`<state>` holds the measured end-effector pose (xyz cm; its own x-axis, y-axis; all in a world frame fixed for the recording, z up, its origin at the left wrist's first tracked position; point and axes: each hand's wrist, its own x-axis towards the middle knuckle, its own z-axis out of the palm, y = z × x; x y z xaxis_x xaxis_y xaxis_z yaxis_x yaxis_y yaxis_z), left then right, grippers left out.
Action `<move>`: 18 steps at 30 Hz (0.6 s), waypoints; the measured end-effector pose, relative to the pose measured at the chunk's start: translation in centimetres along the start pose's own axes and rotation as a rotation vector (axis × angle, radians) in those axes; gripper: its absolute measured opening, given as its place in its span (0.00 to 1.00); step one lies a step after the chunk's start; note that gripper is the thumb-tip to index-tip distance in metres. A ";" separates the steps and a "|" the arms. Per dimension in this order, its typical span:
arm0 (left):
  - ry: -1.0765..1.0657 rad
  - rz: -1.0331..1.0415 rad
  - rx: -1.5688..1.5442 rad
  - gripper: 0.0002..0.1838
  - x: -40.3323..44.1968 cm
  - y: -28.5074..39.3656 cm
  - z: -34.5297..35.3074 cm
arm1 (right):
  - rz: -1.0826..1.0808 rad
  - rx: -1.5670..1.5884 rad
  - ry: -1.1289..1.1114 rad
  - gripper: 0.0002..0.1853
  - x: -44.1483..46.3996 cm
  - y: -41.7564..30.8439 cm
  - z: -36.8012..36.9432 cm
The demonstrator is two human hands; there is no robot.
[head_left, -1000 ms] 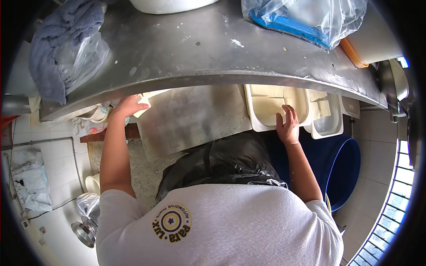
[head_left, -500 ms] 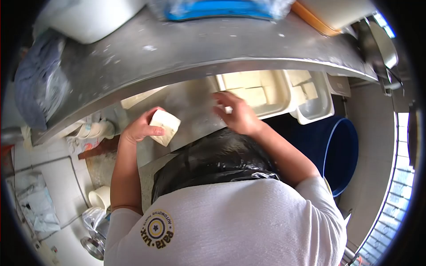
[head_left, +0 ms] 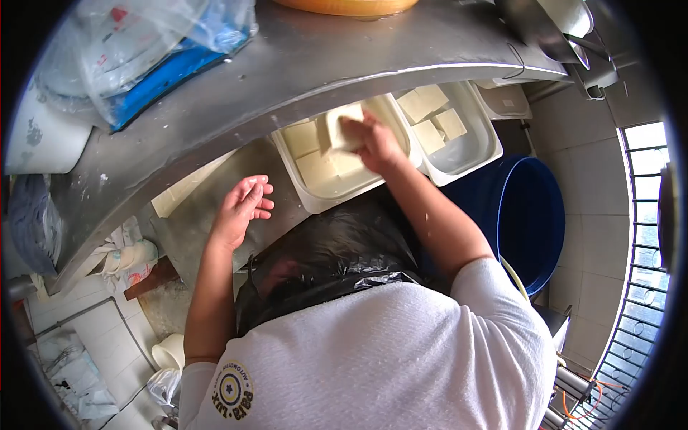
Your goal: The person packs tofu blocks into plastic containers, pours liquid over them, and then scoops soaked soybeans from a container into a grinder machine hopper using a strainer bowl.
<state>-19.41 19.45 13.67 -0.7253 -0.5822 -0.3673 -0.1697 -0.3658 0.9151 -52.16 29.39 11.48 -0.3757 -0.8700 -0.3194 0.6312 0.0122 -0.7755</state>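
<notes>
My right hand [head_left: 375,145] is closed on a pale block [head_left: 345,127] that looks like fresh cheese or tofu. It holds the block over the nearer white tub [head_left: 307,195], where several similar blocks [head_left: 316,169] lie side by side. Whether the held block touches those beneath it, I cannot tell. To the left, my left hand [head_left: 244,208] is above the metal surface [head_left: 269,168], holding nothing, its fingers loosely curled and apart. Beside the first tub stands a second white tub [head_left: 479,154] with several more pale blocks [head_left: 430,118] in it.
A steel shelf [head_left: 315,64] overhangs the tubs, with a plastic-wrapped blue object [head_left: 165,79] and an orange-rimmed container [head_left: 347,6] on it. At my right is a blue barrel [head_left: 530,222]. Another pale slab [head_left: 183,190] lies partly under the shelf at left.
The pale block has gone from my left hand to my right and is now over the nearer tub. My left hand has let go and opened. The camera view has turned.
</notes>
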 end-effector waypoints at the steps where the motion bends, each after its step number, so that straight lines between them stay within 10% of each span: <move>1: 0.021 -0.018 0.029 0.24 -0.2 -0.6 0.0 | -0.129 -0.090 0.027 0.19 1.4 -1.4 -0.6; 6: 0.106 -0.056 0.160 0.21 -2.4 -1.6 0.8 | -0.854 -1.214 0.387 0.14 14.4 -3.9 -5.6; 18: 0.495 -0.267 0.056 0.22 -13.2 -8.2 -3.1 | -0.582 -1.594 0.152 0.14 18.6 -2.0 -4.0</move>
<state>-6.31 27.89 10.47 -0.2554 -0.7505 -0.6095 -0.3499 -0.5160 0.7819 -63.11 15.13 4.90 -0.4104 -0.8872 0.2107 -0.8225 0.2604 -0.5057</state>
